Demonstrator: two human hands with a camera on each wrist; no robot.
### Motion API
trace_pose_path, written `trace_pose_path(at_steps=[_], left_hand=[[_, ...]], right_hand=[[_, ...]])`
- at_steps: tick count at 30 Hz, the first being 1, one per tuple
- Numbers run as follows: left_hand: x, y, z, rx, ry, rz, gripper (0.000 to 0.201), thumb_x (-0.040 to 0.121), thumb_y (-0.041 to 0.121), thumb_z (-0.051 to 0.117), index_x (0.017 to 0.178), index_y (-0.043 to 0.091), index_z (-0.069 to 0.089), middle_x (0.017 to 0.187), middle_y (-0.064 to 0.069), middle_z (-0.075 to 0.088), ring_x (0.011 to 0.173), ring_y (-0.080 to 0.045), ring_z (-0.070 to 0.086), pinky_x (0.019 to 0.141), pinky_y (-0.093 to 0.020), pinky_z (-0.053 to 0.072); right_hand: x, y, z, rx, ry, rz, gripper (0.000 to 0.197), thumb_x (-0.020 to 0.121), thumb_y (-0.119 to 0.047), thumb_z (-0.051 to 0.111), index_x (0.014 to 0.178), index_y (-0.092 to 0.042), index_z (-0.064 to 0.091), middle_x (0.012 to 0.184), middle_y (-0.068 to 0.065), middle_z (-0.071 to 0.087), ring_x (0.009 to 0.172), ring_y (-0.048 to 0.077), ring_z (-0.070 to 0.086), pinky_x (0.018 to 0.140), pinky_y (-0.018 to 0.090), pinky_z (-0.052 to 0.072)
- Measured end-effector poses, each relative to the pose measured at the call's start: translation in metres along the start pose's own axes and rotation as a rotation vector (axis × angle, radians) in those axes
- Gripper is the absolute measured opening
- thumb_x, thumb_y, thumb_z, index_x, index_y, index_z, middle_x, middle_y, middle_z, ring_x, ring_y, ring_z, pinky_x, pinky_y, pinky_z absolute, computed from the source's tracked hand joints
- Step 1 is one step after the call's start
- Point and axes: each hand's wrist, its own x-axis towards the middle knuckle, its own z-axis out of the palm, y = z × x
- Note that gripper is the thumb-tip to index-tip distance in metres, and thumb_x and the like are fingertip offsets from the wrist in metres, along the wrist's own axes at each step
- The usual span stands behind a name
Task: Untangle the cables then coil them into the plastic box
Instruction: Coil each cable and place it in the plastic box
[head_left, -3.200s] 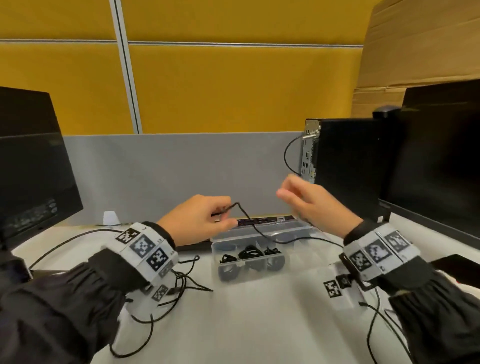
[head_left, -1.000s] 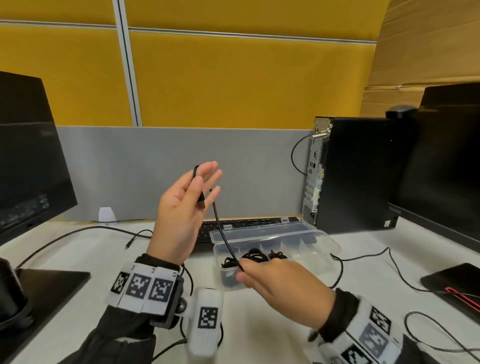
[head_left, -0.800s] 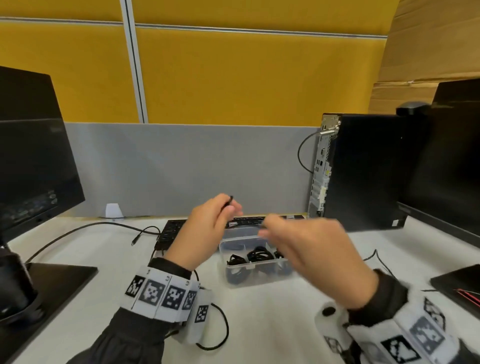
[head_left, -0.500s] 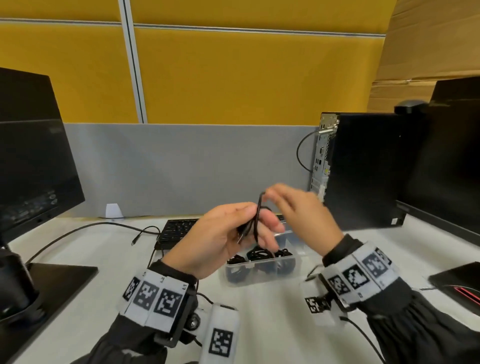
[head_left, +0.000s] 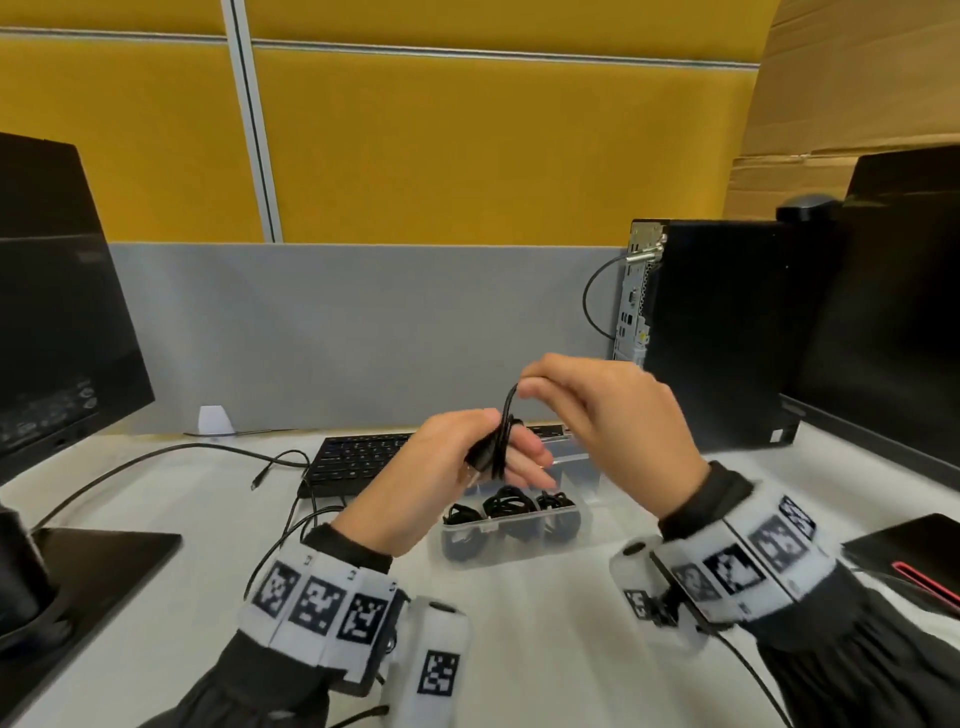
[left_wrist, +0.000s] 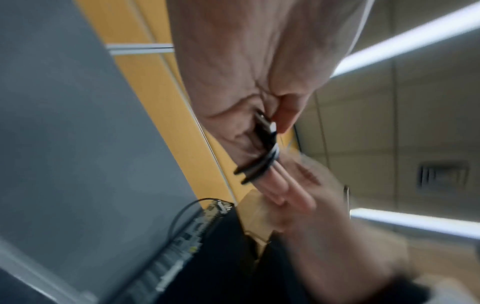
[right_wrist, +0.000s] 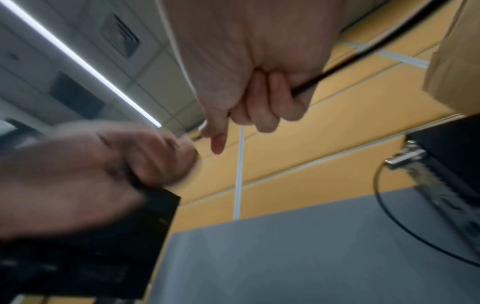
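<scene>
A thin black cable (head_left: 500, 441) is wound in a few loops round the fingers of my left hand (head_left: 457, 467), which is raised above the clear plastic box (head_left: 514, 540). In the left wrist view the loops of cable (left_wrist: 262, 156) cross the fingers, and the thumb presses a plug end against them. My right hand (head_left: 597, 410) is just right of the left and pinches the cable's top loop. In the right wrist view the curled fingers of my right hand (right_wrist: 262, 111) grip the cable (right_wrist: 337, 67). The box holds several coiled black cables (head_left: 506, 506).
A black keyboard (head_left: 358, 457) lies behind the box. A loose black cable (head_left: 182, 457) runs over the white desk at left. Monitors stand at far left (head_left: 52, 322) and far right (head_left: 904, 332). A black computer tower (head_left: 717, 332) stands right of the box, a grey partition behind.
The long cable, earlier stretched between my hands, now sits in loops round my left fingers. Over the last half second my right hand has stayed close above the left, winding.
</scene>
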Motion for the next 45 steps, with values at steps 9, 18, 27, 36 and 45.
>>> trace_pose_path(at_steps=[9, 18, 27, 36, 45], left_hand=[[0.009, -0.006, -0.010, -0.087, 0.271, 0.240, 0.029, 0.099, 0.007, 0.033, 0.099, 0.006, 0.062, 0.095, -0.003, 0.073, 0.096, -0.017, 0.068, 0.083, -0.023, 0.051], [0.009, -0.018, 0.003, 0.463, 0.291, 0.169, 0.037, 0.100, 0.022, 0.035, 0.085, 0.007, 0.065, 0.068, -0.004, 0.071, 0.068, -0.010, 0.064, 0.071, -0.020, 0.047], [0.008, 0.003, 0.002, -0.304, 0.302, 0.259, 0.031, 0.097, 0.017, 0.039, 0.090, 0.001, 0.063, 0.083, -0.005, 0.073, 0.077, -0.011, 0.067, 0.072, -0.019, 0.052], [0.010, -0.011, -0.009, 0.535, 0.514, 0.306, 0.021, 0.093, 0.025, 0.052, 0.086, 0.015, 0.069, 0.077, 0.007, 0.072, 0.075, -0.002, 0.065, 0.072, -0.016, 0.047], [0.002, -0.014, -0.017, 1.015, 0.058, 0.091, 0.008, 0.087, 0.019, 0.055, 0.092, 0.015, 0.058, 0.087, 0.005, 0.062, 0.080, -0.006, 0.057, 0.070, -0.021, 0.046]], right_hand=[[-0.037, -0.005, 0.030, 0.406, -0.714, 0.012, 0.031, 0.100, -0.040, 0.029, 0.102, -0.023, 0.056, 0.092, -0.012, 0.060, 0.088, 0.006, 0.057, 0.085, 0.030, 0.045], [-0.007, -0.007, -0.009, 0.140, -0.095, -0.077, 0.036, 0.087, -0.056, 0.029, 0.087, -0.031, 0.055, 0.065, -0.013, 0.061, 0.057, 0.005, 0.053, 0.057, 0.037, 0.049], [-0.015, 0.008, 0.035, 0.367, -0.668, 0.103, 0.026, 0.102, -0.034, 0.030, 0.105, -0.025, 0.054, 0.102, -0.007, 0.060, 0.095, 0.012, 0.056, 0.089, 0.032, 0.045], [-0.032, -0.016, 0.019, 0.502, -0.784, 0.096, 0.024, 0.102, -0.023, 0.035, 0.083, -0.021, 0.050, 0.066, -0.013, 0.044, 0.054, 0.000, 0.044, 0.057, 0.012, 0.035], [-0.005, -0.004, 0.002, 0.560, -0.474, 0.259, 0.025, 0.098, -0.020, 0.044, 0.079, -0.017, 0.058, 0.052, -0.012, 0.042, 0.046, 0.002, 0.035, 0.050, 0.018, 0.031]])
